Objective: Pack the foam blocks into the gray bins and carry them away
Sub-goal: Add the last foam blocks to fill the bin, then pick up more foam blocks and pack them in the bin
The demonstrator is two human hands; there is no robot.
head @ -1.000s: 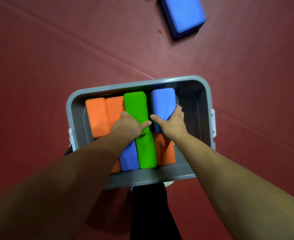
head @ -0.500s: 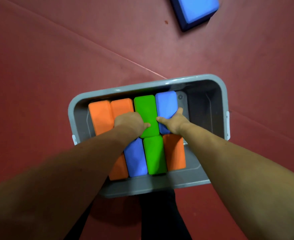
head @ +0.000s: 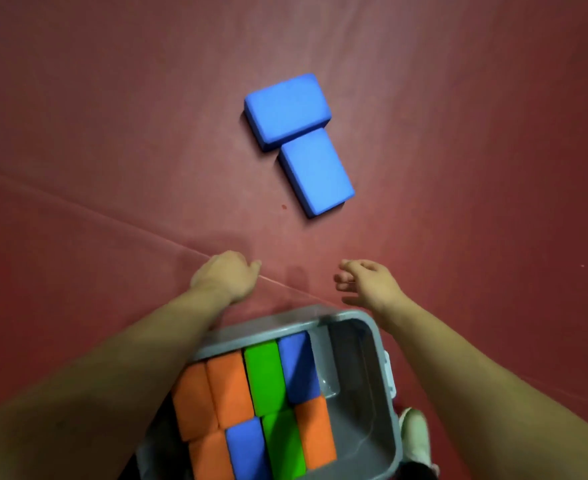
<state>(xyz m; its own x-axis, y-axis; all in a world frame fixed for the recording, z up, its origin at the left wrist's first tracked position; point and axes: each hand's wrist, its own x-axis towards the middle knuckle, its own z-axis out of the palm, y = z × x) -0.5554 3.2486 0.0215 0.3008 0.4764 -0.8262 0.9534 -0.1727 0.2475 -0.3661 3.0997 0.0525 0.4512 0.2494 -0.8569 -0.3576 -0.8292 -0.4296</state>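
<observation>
A gray bin [head: 382, 393] sits at the bottom of the view, packed with several orange, green and blue foam blocks standing on edge; its right side is bare. Two blue foam blocks lie flat on the red mat beyond it, the far one [head: 287, 110] touching the near one [head: 317, 171]. My left hand [head: 225, 275] and my right hand [head: 368, 280] both hover past the bin's far rim, fingers loose and holding nothing, well short of the blue blocks.
The red mat [head: 112, 133] covers the whole floor, with a raised seam running diagonally under my hands. A shoe tip [head: 414, 434] shows just right of the bin.
Both hands have left the green and blue blocks in the bin and moved forward over the mat. The view has tilted up, bringing both loose blue blocks into sight.
</observation>
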